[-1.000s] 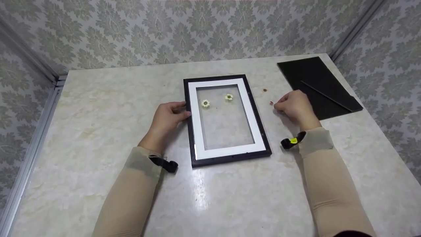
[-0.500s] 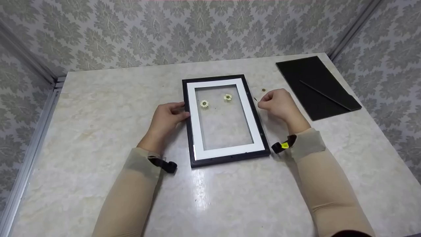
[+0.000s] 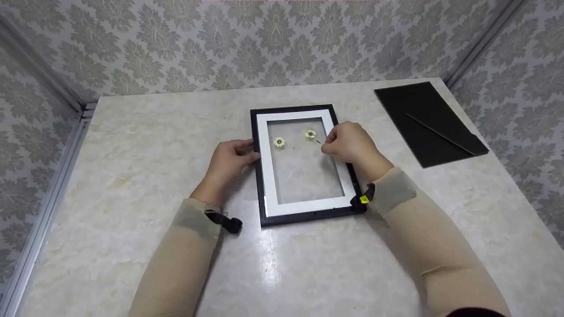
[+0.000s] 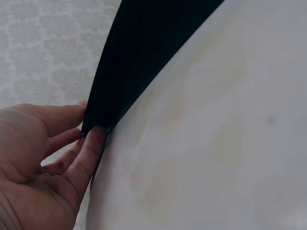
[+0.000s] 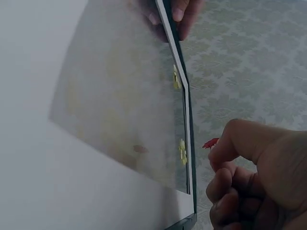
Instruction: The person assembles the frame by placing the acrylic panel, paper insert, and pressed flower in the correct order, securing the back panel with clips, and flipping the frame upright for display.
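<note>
A picture frame [image 3: 269,219] with a black border and white mat lies on the table, glass up. Two white dried daisies, a left one [image 3: 279,142] and a right one [image 3: 310,134], rest inside its opening. My left hand [image 3: 229,160] touches the frame's left side with thumb and fingertips; the left wrist view shows them at the black side wall [image 4: 139,52]. My right hand [image 3: 350,143] is over the frame's right side, thumb and index finger pinching a small red dried flower [image 5: 210,143]. From above, only its thin dark tip shows, close to the right daisy.
A black backing board [image 3: 396,105] with a hinged stand strip [image 3: 440,134] lies at the table's back right. Patterned walls [image 3: 220,39] stand behind and at both sides of the pale marbled table [image 3: 145,145].
My right hand has carried the red flower leftward from the table beside the board to over the frame's glass, now covering the small brown piece's spot. My left hand has kept its place.
</note>
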Motion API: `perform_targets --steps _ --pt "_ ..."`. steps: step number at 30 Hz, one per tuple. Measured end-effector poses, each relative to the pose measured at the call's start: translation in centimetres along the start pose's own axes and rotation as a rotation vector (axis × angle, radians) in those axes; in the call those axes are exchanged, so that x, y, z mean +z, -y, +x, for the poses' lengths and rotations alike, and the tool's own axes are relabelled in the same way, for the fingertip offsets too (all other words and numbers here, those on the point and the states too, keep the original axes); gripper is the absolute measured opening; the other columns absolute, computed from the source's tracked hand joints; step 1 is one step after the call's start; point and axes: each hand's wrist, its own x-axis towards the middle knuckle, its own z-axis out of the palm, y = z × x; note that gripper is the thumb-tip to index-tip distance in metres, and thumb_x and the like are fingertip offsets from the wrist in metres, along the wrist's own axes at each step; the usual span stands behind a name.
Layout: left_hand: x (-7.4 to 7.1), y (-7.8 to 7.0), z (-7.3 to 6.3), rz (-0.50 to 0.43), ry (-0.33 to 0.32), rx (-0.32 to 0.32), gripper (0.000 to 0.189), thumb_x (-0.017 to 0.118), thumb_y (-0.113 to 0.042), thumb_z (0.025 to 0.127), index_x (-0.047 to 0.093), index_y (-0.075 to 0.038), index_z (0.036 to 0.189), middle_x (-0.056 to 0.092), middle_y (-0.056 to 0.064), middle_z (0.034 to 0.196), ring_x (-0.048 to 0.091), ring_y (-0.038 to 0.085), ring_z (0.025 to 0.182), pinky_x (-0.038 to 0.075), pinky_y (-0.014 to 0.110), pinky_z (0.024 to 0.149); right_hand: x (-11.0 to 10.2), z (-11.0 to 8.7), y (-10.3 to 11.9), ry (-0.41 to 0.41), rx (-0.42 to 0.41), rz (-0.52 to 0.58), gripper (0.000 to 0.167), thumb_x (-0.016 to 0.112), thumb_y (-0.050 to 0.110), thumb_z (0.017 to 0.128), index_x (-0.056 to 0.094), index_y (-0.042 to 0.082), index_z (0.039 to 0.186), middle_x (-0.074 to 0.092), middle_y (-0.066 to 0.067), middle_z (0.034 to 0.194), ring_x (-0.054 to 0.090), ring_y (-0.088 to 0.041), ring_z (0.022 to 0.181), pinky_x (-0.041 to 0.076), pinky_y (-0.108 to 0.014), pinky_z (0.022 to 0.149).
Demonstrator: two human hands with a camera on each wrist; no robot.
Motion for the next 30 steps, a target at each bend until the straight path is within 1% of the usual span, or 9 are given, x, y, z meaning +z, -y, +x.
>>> perform_targets --steps 3,6,9,12,15,21,24,27,30 --pt "0.2 -0.1 0.1 -0.013 0.004 -0.006 0.049 0.082 -0.014 0.104 0.071 -0.004 0.151 0.077 0.019 0.145 0.076 0.029 0.127 0.061 0.029 0.105 0.0 0.2 0.6 0.027 0.036 -0.071 0.014 0.076 0.024 0.09 0.079 0.013 0.082 0.071 0.004 0.08 0.058 -0.017 0.069 0.046 -0.031 0.062" --pt "0.3 -0.3 0.1 -0.028 0.006 -0.009 0.048 0.082 -0.014 0.103 0.072 -0.005 0.15 0.079 0.019 0.142 0.076 0.027 0.125 0.061 0.023 0.098 0.1 0.6 1.1 0.054 0.084 -0.109 0.018 0.078 0.026 0.091 0.077 0.015 0.076 0.068 0.005 0.075 0.056 -0.017 0.068 0.044 -0.032 0.06" --pt "0.3 -0.4 0.1 -0.029 0.007 -0.01 0.048 0.082 -0.013 0.103 0.073 -0.005 0.15 0.079 0.019 0.141 0.076 0.026 0.123 0.06 0.018 0.092 0.3 0.9 1.3 0.084 0.129 -0.114 0.021 0.081 0.028 0.093 0.078 0.015 0.076 0.067 0.006 0.071 0.056 -0.017 0.066 0.044 -0.032 0.058" --pt "0.2 -0.4 0.1 -0.014 0.005 -0.015 0.048 0.082 -0.014 0.104 0.072 -0.005 0.15 0.079 0.019 0.142 0.076 0.027 0.124 0.062 0.025 0.099 0.6 1.0 1.4 0.117 0.155 -0.096 0.022 0.082 0.03 0.095 0.082 0.011 0.084 0.07 0.004 0.07 0.058 -0.017 0.066 0.045 -0.032 0.059" --pt "0.1 -0.3 0.1 -0.004 0.005 -0.018 0.049 0.082 -0.014 0.104 0.071 -0.005 0.151 0.079 0.019 0.143 0.076 0.03 0.127 0.062 0.034 0.107 0.7 1.1 1.4 0.138 0.149 -0.068 0.022 0.081 0.028 0.095 0.084 0.008 0.088 0.07 0.003 0.069 0.057 -0.016 0.067 0.045 -0.031 0.059" --pt "0.0 -0.1 0.0 -0.007 0.005 -0.018 0.05 0.082 -0.015 0.103 0.071 -0.004 0.151 0.078 0.019 0.143 0.076 0.03 0.126 0.061 0.032 0.107 -0.3 1.6 0.3 0.131 0.093 0.039 0.025 0.08 0.028 0.093 0.086 0.003 0.09 0.062 0.009 0.066 0.052 -0.015 0.067 0.042 -0.028 0.06" --pt "-0.1 0.0 0.0 -0.006 0.002 -0.021 0.051 0.082 -0.015 0.103 0.071 -0.004 0.151 0.077 0.019 0.146 0.075 0.032 0.129 0.061 0.036 0.11 -1.3 1.8 -0.4 0.103 0.099 0.127 0.031 0.082 0.032 0.096 0.085 0.002 0.094 0.068 0.007 0.072 0.055 -0.015 0.076 0.045 -0.029 0.067" --pt "-0.1 0.1 0.0 -0.009 0.005 -0.018 0.052 0.082 -0.015 0.103 0.07 -0.003 0.152 0.076 0.02 0.147 0.074 0.034 0.133 0.059 0.042 0.117 -2.5 2.1 -1.3 0.066 0.117 0.202 0.034 0.081 0.035 0.098 0.086 0.0 0.1 0.074 0.005 0.085 0.057 -0.016 0.085 0.047 -0.031 0.074" --pt "-0.1 0.2 0.0 -0.022 0.002 -0.008 0.052 0.083 -0.013 0.103 0.069 -0.002 0.152 0.076 0.022 0.146 0.074 0.036 0.135 0.058 0.044 0.121 -3.6 2.6 -2.5 0.028 0.133 0.252 0.036 0.081 0.035 0.099 0.085 -0.001 0.105 0.072 0.005 0.087 0.056 -0.013 0.077 0.046 -0.028 0.07"
